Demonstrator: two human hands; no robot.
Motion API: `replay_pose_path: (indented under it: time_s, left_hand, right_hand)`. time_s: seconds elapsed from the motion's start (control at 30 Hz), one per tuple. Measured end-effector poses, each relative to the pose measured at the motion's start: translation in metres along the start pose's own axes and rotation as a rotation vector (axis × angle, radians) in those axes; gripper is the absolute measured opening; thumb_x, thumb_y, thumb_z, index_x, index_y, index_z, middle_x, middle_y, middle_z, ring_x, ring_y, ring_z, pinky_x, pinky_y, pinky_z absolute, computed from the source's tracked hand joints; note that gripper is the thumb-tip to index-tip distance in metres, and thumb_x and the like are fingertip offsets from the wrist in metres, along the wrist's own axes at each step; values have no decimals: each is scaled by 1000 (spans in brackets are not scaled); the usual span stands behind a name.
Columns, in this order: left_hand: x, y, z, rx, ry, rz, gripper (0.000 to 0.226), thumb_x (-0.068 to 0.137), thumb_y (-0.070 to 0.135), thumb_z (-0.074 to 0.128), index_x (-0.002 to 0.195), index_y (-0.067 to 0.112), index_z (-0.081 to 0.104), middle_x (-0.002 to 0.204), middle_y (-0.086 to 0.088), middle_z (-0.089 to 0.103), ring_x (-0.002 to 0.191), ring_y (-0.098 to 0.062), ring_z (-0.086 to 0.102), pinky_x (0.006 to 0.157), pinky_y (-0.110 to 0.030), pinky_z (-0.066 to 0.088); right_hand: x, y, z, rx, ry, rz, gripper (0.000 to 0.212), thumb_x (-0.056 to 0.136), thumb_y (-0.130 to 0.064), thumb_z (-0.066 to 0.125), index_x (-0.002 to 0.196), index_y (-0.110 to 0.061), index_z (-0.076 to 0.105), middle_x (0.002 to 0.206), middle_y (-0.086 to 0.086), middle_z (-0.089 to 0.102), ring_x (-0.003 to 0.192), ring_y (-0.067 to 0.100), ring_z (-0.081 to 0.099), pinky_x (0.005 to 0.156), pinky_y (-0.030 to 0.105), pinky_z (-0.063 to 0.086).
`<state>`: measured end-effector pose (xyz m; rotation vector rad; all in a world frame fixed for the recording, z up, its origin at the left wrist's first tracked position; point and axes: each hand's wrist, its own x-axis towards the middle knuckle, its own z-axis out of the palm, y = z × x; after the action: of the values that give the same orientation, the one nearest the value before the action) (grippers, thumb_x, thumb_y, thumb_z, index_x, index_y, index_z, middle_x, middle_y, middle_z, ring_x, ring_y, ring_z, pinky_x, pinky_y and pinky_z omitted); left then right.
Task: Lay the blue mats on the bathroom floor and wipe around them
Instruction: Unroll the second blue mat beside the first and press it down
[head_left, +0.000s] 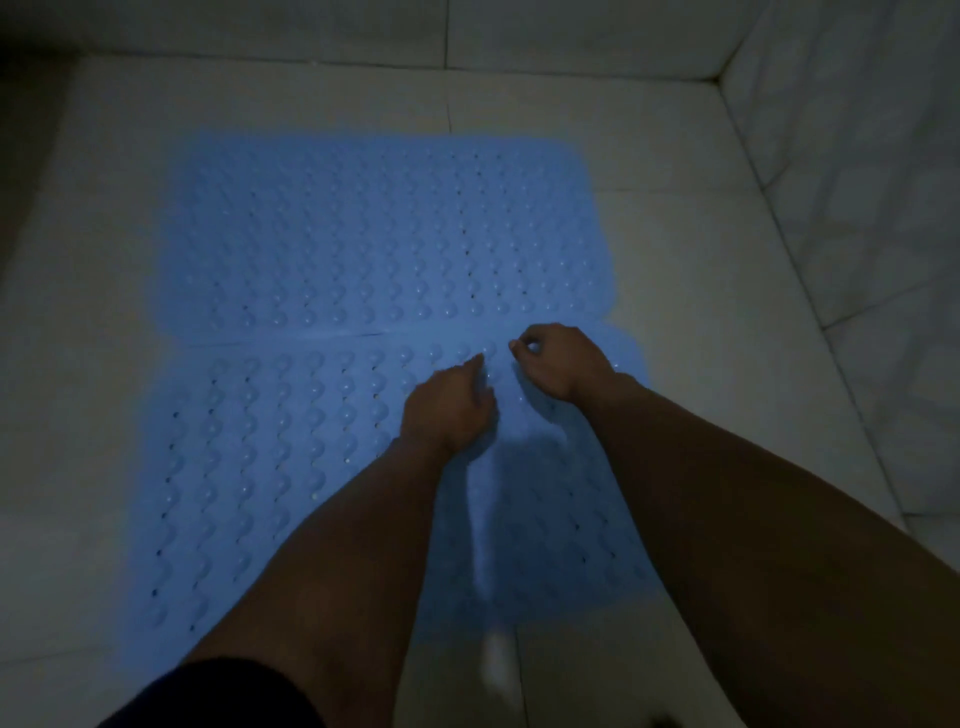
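Two blue bubbled mats lie flat on the white tiled floor, edge to edge. The far mat (384, 234) reaches toward the back wall. The near mat (270, 457) spreads under my arms. Its far edge slightly overlaps or meets the far mat along a seam. My left hand (449, 408) rests on the near mat with fingers curled and the index finger stretched toward the seam. My right hand (558, 361) sits just right of it, fingers curled near the seam, thumb and fingertips pinched together. Whether it pinches the mat's edge is unclear in the dim light.
White floor tiles (691, 249) surround the mats on the left, back and right. A tiled wall (857, 156) rises on the right and another along the back. A dark doorway or edge shows at the far left (26, 156). A pale blurred streak (496, 660) lies near my knees.
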<state>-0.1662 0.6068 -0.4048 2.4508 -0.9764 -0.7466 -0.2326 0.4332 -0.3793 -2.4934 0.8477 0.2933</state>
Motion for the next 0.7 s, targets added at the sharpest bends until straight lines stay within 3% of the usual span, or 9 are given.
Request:
replay_pose_path:
  time_s: [0.07, 0.17, 0.27, 0.33, 0.43, 0.57, 0.7]
  left_hand:
    - [-8, -11, -16, 87, 110, 16, 57, 98, 37, 56, 152, 20, 46, 146, -14, 56, 141, -33, 45, 109, -45, 39]
    - [-20, -38, -26, 215, 178, 13, 53, 97, 34, 51, 148, 18, 51, 149, -8, 54, 148, -32, 35, 112, -47, 35]
    - [-33, -67, -29, 256, 263, 2, 57, 91, 35, 44, 142, 15, 58, 147, -9, 56, 148, -35, 36, 110, -49, 37]
    - [-38, -80, -31, 292, 284, -7, 54, 92, 32, 50, 142, 15, 57, 150, -10, 54, 150, -35, 33, 111, -50, 36]
    - [-41, -94, -32, 299, 313, -14, 55, 91, 32, 47, 142, 14, 57, 151, -10, 52, 150, -36, 31, 111, -52, 36]
    - [-39, -108, -29, 318, 347, -24, 59, 90, 36, 36, 140, 14, 58, 149, -9, 54, 150, -35, 33, 112, -52, 35]
    - [-33, -117, -27, 330, 357, -5, 59, 92, 37, 34, 141, 13, 57, 151, -11, 52, 151, -36, 30, 113, -53, 34]
  right_hand:
    - [-4, -18, 3, -13, -30, -11, 37, 99, -45, 52, 115, -17, 71, 127, 11, 68, 118, 32, 62, 100, 42, 50]
    - [-20, -46, 30, -13, 9, -45, 38, 100, -39, 51, 124, -15, 67, 132, 13, 65, 124, 34, 58, 105, 42, 47]
    - [-38, -67, 79, -54, -14, -106, 54, 103, -39, 42, 148, -10, 44, 156, 17, 40, 149, 35, 30, 120, 48, 29]
    - [-51, -74, 112, -106, -30, -135, 64, 104, -43, 40, 156, -7, 31, 165, 17, 22, 155, 35, 15, 123, 55, 19]
    - [-66, -78, 148, -186, 105, -183, 77, 98, -54, 37, 153, 0, 35, 162, 23, 27, 153, 38, 22, 119, 60, 25]
    - [-67, -77, 161, -302, 195, -170, 87, 97, -63, 32, 158, -3, 20, 168, 18, 13, 157, 32, 5, 123, 57, 13]
    - [-66, -78, 166, -310, 231, -164, 87, 98, -65, 30, 160, -5, 16, 169, 14, 8, 157, 28, -2, 123, 55, 11]
